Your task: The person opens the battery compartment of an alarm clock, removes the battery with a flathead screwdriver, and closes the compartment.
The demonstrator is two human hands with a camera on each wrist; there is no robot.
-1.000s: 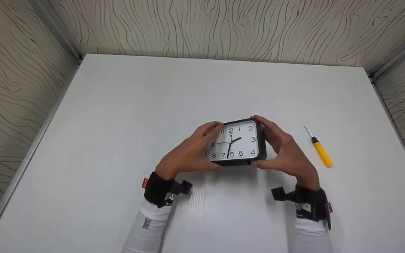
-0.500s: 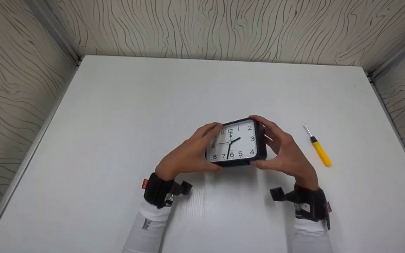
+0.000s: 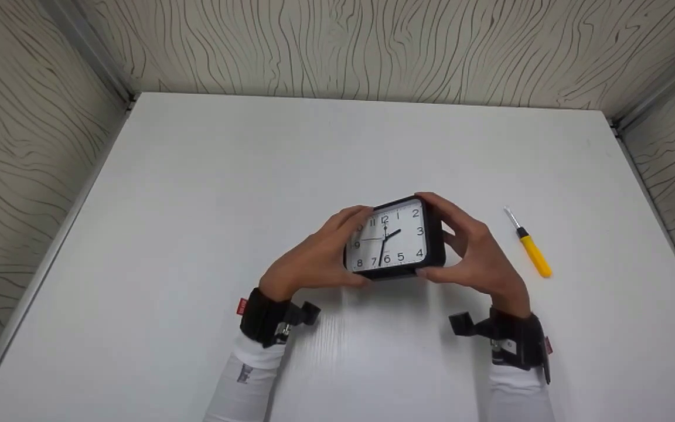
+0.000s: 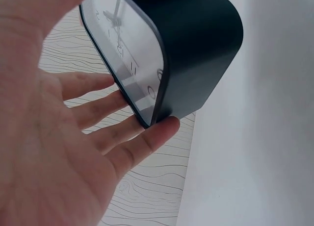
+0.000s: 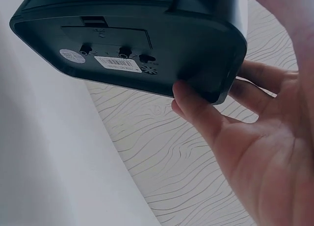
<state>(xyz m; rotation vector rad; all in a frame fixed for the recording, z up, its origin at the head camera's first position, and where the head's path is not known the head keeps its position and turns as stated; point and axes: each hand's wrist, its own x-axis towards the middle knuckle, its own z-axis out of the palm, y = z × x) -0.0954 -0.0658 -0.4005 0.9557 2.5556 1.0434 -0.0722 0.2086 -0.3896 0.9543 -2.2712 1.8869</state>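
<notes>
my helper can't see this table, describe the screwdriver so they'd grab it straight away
On the white table, find the black clock gripped from both sides. Just past the right hand, on its outer side, lies a slim screwdriver, metal shaft pointing toward the far edge. Its bright yellow handle sets it apart from the boxy black clock.

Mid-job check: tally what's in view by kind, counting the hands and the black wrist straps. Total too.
Clock: 1
Screwdriver: 1
Left hand and right hand: 2
Left wrist strap and right wrist strap: 2
Total: 6
</notes>
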